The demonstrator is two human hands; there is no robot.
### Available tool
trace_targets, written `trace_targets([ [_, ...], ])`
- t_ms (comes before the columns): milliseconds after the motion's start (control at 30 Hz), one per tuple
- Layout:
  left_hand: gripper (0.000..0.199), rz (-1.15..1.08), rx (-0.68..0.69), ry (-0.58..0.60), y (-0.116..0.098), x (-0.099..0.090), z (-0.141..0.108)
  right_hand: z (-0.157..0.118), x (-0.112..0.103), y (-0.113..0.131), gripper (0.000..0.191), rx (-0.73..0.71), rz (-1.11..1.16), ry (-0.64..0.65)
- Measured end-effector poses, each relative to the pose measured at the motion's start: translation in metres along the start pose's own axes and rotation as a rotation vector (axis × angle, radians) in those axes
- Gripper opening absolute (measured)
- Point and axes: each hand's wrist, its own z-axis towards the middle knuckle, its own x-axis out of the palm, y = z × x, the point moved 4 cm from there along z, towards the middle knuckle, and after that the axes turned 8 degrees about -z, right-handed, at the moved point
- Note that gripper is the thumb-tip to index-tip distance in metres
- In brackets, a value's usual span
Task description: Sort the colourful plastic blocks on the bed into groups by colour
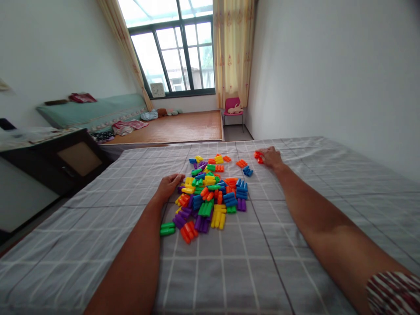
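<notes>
A pile of plastic building blocks (206, 208) in orange, yellow, green, blue and purple lies on the grey checked cloth. Each block looks like a few short tubes joined side by side. My left hand (169, 186) rests at the pile's left edge, fingers loosely stretched toward the blocks, with no block visible in it. Farther off to the right, my right hand (271, 157) has its fingers closed on an orange block (258, 156) at the cloth. Near it lie a loose orange block (242, 163) and a blue block (248, 171). Its fingertips are partly hidden.
The checked cloth (262, 262) covers the surface under the blocks. A green block (167, 229) lies beside my left forearm. Beyond are a low bed (187, 127), a pink chair (232, 107) and a window. A dark cabinet (70, 159) stands left; a white wall runs along the right.
</notes>
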Motion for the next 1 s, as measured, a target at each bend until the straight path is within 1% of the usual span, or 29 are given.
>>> trace_targets([
  [133, 0.063, 0.015, 0.022, 0.016, -0.002, 0.000, 0.000, -0.004, -0.007, 0.002, 0.043, 0.013, -0.026, -0.034],
  [200, 0.063, 0.009, 0.021, 0.014, -0.001, 0.000, 0.000, -0.003, -0.016, 0.008, 0.046, 0.007, -0.032, -0.089],
  [267, 0.064, 0.004, 0.015, 0.013, 0.001, 0.000, 0.000, 0.000, -0.026, 0.019, 0.046, -0.036, -0.007, -0.135],
  [333, 0.065, 0.005, 0.013, 0.014, 0.001, 0.000, 0.001, 0.002, -0.033, 0.038, 0.041, -0.144, 0.057, -0.133],
  [400, 0.065, 0.009, 0.018, 0.013, 0.000, 0.000, 0.000, 0.000, -0.035, 0.064, 0.034, -0.273, 0.121, -0.099],
  [533, 0.064, 0.013, 0.032, 0.011, -0.001, 0.001, -0.001, -0.015, -0.035, 0.120, 0.031, -0.451, 0.170, -0.033],
  [567, 0.064, 0.012, 0.030, 0.012, 0.000, 0.001, 0.000, -0.021, -0.034, 0.132, 0.031, -0.487, 0.180, 0.004],
  [633, 0.064, 0.017, 0.025, 0.012, 0.002, 0.000, 0.000, -0.031, -0.035, 0.152, 0.029, -0.560, 0.191, 0.119],
  [700, 0.063, 0.031, 0.027, 0.011, 0.005, 0.000, 0.002, -0.039, -0.036, 0.162, 0.026, -0.626, 0.187, 0.266],
  [767, 0.062, 0.043, 0.033, 0.009, 0.007, 0.000, 0.003, -0.045, -0.041, 0.165, 0.025, -0.689, 0.210, 0.401],
  [867, 0.061, 0.037, 0.039, 0.010, 0.005, 0.000, 0.003, -0.050, -0.050, 0.161, 0.029, -0.749, 0.332, 0.571],
  [933, 0.062, 0.027, 0.035, 0.014, 0.002, 0.000, 0.001, -0.053, -0.054, 0.158, 0.036, -0.759, 0.393, 0.651],
  [1000, 0.063, 0.024, 0.030, 0.019, -0.002, 0.001, 0.000, -0.055, -0.053, 0.157, 0.039, -0.733, 0.396, 0.696],
])
